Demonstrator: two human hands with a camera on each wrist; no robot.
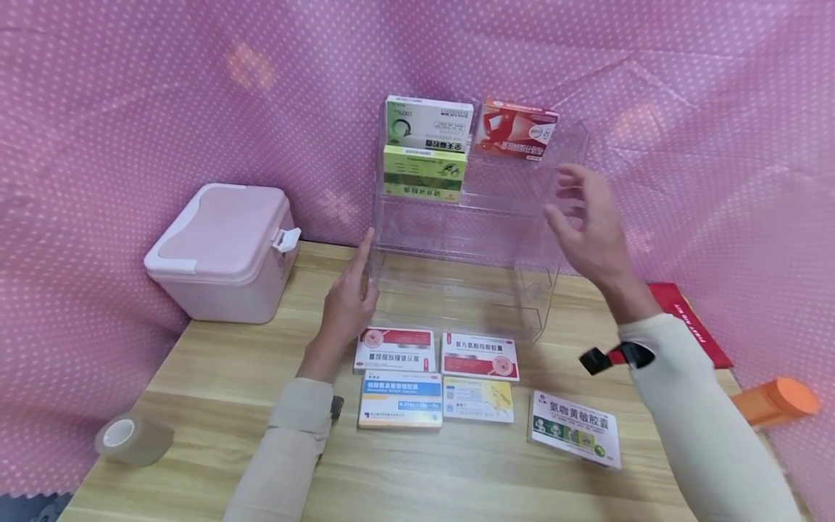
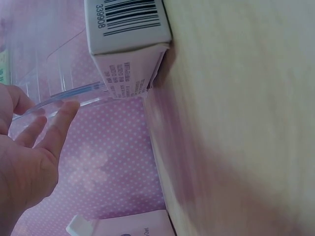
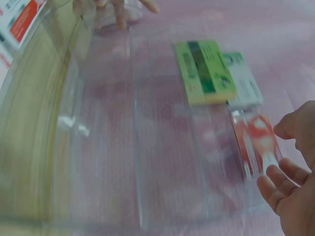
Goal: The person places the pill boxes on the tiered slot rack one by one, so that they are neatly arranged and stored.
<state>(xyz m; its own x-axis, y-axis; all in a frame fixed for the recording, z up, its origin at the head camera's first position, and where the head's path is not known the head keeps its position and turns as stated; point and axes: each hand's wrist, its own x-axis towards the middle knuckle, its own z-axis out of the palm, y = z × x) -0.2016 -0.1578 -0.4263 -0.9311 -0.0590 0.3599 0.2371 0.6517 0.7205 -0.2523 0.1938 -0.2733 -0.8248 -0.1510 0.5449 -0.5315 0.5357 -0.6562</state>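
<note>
A clear tiered display rack [image 1: 450, 254] stands on the table. My left hand [image 1: 349, 297] is at its left side, fingers extended along the panel; in the left wrist view the fingertips [image 2: 71, 108] lie against the clear edge. My right hand [image 1: 590, 225] hovers by the rack's upper right, fingers loosely bent and holding nothing. Closest to it is a red medicine box [image 1: 518, 130] on the top tier, which the right wrist view shows just beyond the fingers [image 3: 280, 184]. A white-and-green box [image 1: 427, 123] stands at the top left, with a green box [image 1: 424, 174] in front of it.
Before the rack lie two red-and-white boxes [image 1: 394, 349], a blue-and-white box [image 1: 400, 400] and a yellow-and-white box [image 1: 479, 400]. A white-and-green box [image 1: 575, 428] lies right of them. A pink case [image 1: 222, 246], tape roll [image 1: 133, 438], red pouch [image 1: 691, 326] and orange cylinder [image 1: 776, 402] stand around.
</note>
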